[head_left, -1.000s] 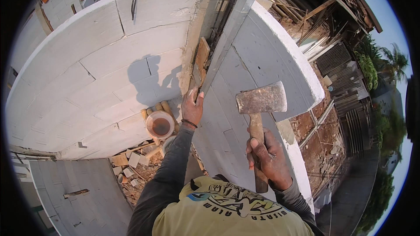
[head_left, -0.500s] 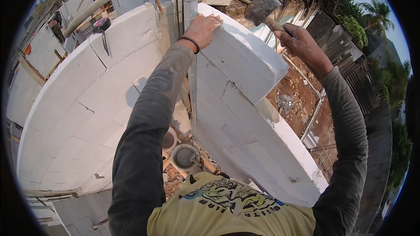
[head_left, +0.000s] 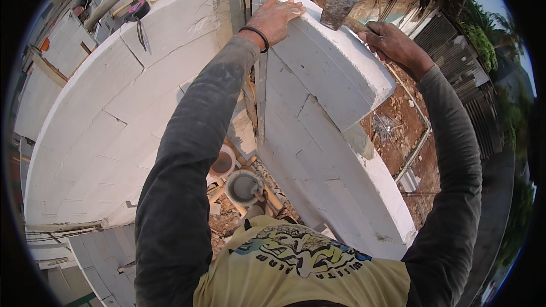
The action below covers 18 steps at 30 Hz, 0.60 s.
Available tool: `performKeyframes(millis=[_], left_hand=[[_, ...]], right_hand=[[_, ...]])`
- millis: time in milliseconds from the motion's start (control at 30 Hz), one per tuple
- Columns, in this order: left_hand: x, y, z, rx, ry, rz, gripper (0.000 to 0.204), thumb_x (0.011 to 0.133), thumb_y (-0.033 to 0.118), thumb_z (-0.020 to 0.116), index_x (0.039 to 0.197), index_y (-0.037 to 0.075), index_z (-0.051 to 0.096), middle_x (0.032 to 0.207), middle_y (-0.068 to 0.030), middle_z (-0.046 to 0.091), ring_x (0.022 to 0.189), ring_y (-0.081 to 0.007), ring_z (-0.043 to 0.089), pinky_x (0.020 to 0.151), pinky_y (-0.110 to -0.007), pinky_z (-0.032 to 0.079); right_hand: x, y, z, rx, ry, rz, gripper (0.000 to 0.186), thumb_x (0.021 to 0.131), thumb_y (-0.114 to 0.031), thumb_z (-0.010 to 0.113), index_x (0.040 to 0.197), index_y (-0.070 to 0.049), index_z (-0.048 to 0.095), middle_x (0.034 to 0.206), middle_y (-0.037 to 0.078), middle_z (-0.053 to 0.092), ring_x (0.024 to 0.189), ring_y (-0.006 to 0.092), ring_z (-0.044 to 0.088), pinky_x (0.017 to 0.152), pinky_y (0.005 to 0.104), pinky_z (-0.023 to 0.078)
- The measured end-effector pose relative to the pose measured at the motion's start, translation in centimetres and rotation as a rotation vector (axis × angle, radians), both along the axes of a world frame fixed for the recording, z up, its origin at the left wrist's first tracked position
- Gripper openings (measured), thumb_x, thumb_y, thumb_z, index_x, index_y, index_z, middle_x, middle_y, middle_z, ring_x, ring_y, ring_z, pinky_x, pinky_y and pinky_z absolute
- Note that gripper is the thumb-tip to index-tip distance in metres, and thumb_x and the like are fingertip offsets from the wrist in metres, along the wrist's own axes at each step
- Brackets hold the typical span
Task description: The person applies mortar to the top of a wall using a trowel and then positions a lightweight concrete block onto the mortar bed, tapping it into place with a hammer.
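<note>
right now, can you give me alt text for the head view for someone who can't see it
Seen from above, a person's left hand rests on the top white block of a block wall while the right hand grips a hammer over that block. Two round buckets stand among rubble on the ground below, between two white walls.

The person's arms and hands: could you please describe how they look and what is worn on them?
Both arms wear long, dusty dark grey sleeves reaching the wrists. The left hand is bare, with a thin black band round the wrist. The right hand is bare too, no glove.
</note>
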<state>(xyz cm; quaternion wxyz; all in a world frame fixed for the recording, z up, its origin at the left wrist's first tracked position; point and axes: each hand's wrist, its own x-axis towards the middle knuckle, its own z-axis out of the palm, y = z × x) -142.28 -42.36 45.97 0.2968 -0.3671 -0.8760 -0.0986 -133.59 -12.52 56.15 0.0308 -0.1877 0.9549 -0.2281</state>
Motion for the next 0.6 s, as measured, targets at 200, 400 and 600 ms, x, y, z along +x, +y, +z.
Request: performKeyframes(millis=[200, 400, 600], left_hand=[[-0.4, 0.4, -0.4, 0.022, 0.012, 0.036, 0.067, 0.080, -0.008, 0.042, 0.139, 0.022, 0.052, 0.145, -0.0022, 0.050, 0.136, -0.0166, 0.042, 0.121, -0.041, 0.024], [-0.9, 0.6, -0.8, -0.038, 0.031, 0.098, 0.065, 0.083, -0.007, 0.044, 0.140, 0.024, 0.051, 0.147, 0.0006, 0.047, 0.138, -0.0143, 0.040, 0.122, -0.039, 0.024], [-3.1, -0.5, -2.0, 0.041, 0.216, -0.007, 0.038, 0.098, 0.027, 0.049, 0.129, 0.007, 0.057, 0.128, -0.0184, 0.058, 0.120, -0.0361, 0.054, 0.106, -0.045, 0.040]], right_hand=[[-0.3, 0.1, 0.2, 0.053, 0.065, -0.001, 0.045, 0.099, -0.046, 0.053, 0.081, -0.004, 0.057, 0.063, 0.001, 0.051, 0.051, 0.0089, 0.053, 0.044, 0.0269, 0.046], [0.1, 0.8, 0.1, -0.001, 0.031, -0.025, 0.042, 0.100, -0.045, 0.053, 0.081, -0.008, 0.055, 0.066, -0.002, 0.049, 0.053, 0.0050, 0.048, 0.046, 0.0225, 0.039], [-0.6, 1.1, -0.4, -0.062, 0.057, 0.003, 0.042, 0.099, -0.044, 0.056, 0.077, -0.008, 0.054, 0.063, -0.002, 0.047, 0.049, 0.0055, 0.043, 0.044, 0.0239, 0.036]])
